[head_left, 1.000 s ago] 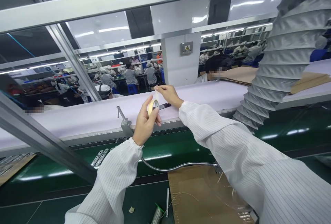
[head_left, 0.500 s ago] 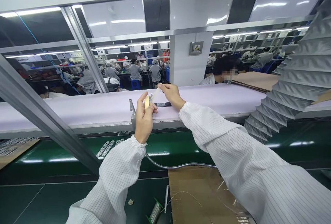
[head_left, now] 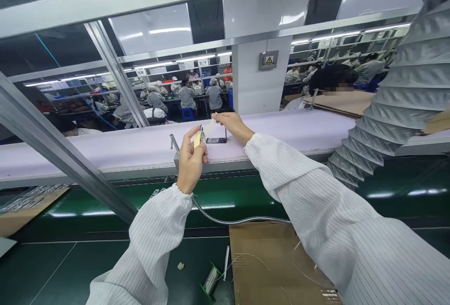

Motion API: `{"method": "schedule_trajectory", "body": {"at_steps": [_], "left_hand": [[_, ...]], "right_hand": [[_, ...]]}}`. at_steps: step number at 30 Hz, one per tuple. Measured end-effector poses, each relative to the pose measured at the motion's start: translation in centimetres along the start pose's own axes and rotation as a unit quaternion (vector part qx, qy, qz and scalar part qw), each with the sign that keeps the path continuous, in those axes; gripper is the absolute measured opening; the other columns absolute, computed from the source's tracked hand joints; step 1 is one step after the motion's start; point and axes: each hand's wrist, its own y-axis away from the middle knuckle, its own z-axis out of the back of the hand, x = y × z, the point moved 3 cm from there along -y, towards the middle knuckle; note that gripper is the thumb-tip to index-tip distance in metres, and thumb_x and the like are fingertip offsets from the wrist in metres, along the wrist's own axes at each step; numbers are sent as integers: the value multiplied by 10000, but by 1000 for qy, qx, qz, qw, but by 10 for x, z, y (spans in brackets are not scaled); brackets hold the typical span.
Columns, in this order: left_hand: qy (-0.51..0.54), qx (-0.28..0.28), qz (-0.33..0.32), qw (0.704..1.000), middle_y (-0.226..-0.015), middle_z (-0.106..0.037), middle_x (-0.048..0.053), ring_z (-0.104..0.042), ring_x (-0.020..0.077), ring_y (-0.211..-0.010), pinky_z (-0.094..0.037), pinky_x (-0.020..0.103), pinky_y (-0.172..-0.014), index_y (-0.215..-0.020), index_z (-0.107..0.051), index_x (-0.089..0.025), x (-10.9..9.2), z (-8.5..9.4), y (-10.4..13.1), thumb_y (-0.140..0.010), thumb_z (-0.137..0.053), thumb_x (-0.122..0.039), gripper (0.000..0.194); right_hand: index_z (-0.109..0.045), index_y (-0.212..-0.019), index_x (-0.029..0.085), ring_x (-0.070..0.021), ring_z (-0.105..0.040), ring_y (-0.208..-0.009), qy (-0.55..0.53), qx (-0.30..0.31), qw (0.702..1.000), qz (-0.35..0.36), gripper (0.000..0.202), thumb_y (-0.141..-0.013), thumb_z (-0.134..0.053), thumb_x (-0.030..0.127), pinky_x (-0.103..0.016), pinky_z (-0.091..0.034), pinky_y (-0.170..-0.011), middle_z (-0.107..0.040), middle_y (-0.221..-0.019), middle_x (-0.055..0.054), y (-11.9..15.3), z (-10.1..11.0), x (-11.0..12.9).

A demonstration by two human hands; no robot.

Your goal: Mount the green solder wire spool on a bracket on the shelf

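Observation:
My left hand (head_left: 190, 164) is closed round a roll of pale yellow tape (head_left: 197, 141), gripped by its edge with the fingers curled. A thin translucent strip of tape (head_left: 208, 129) stretches from the roll up to my right hand (head_left: 234, 125). My right thumb and fingertips pinch the strip's free end. Just beyond the hands, a dark rectangular frame-like object (head_left: 216, 141) lies on the pink-white shelf surface (head_left: 288, 131); my hands partly hide it. A small metal lever (head_left: 174, 143) stands at the shelf's front edge, left of my left hand.
Below the shelf runs a green conveyor belt (head_left: 253, 194) with a flexible metal conduit (head_left: 239, 222). Lower down lie a solder wire spool (head_left: 211, 280) and a cardboard sheet (head_left: 260, 258). A grey ribbed duct (head_left: 386, 94) hangs at right; a metal post (head_left: 70, 155) slants at left.
The view has shifted slightly. Both hands sit a little further left in the picture, with the tape strip still stretched between them. My left sleeve now covers most of the metal parts on the belt.

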Motion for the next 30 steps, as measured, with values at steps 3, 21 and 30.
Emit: {"method": "schedule_trajectory", "body": {"at_steps": [3, 21, 30], "left_hand": [[-14, -3, 23, 1000, -690, -558, -43, -538, 111, -578, -551, 294, -713, -1412, -463, -235, -13, -7, 11, -893, -558, -281, 530], [-81, 76, 292, 950, -706, -637, 41, -544, 134, -462, -578, 342, -569, -1248, -597, -101, -44, -28, -40, -815, -559, -113, 435], [-128, 101, 309, 937, -728, -698, 118, -621, 229, -498, -547, 402, -534, -1107, -660, -126, -39, -31, -54, -737, -677, -147, 371]], "right_hand": [[-742, -766, 149, -169, -544, -810, 22, 46, 999, -2, 283, -776, -740, 431, -279, -401, -715, -693, -862, -58, -10, 18, 5], [-711, -576, 155, -88, -429, -459, 177, 227, 955, -66, 159, -713, -789, 173, -254, -210, -441, -599, -537, -4, -39, 29, -22], [-671, -540, 144, -75, -409, -450, 162, 216, 963, -15, 235, -721, -817, 178, -244, -286, -449, -562, -522, 2, -43, 21, -38]]}}
